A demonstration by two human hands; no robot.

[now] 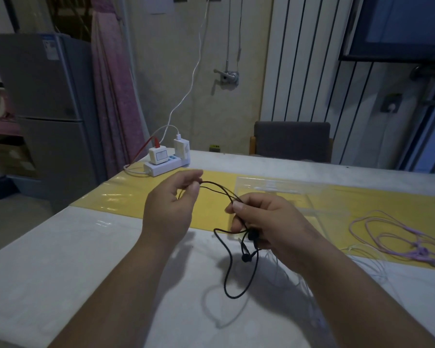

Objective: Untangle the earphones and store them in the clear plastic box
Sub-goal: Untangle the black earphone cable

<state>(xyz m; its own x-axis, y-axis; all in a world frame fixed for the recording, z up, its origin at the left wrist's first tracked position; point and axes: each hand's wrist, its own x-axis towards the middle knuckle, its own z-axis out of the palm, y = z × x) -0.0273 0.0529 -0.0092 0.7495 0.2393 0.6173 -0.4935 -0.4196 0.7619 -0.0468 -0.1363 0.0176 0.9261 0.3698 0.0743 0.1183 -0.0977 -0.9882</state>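
I count three earphone sets, black earphones (227, 272), purple earphones (397, 237), white earphones (362, 247), one clear plastic box (286, 194), one power strip (165, 167), two chargers (158, 154), one chair (291, 139)

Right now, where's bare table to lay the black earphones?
Free: white table left of the left hand, this side of the yellow mat; also the far strip behind the box. Crowded: right side, with purple earphones and white earphones.

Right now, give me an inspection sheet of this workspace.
Surface: white table with a yellow mat strip.
Job's things: tangled black wired earphones held up; clear plastic box on the mat; purple earphones and thin white earphones lying right.
Clutter: white power strip with two chargers.
Grippers: left hand and right hand both pinch the black cord.
Cables: white charger cable climbs the wall.
Surroundings: grey fridge, pink curtain, grey chair.
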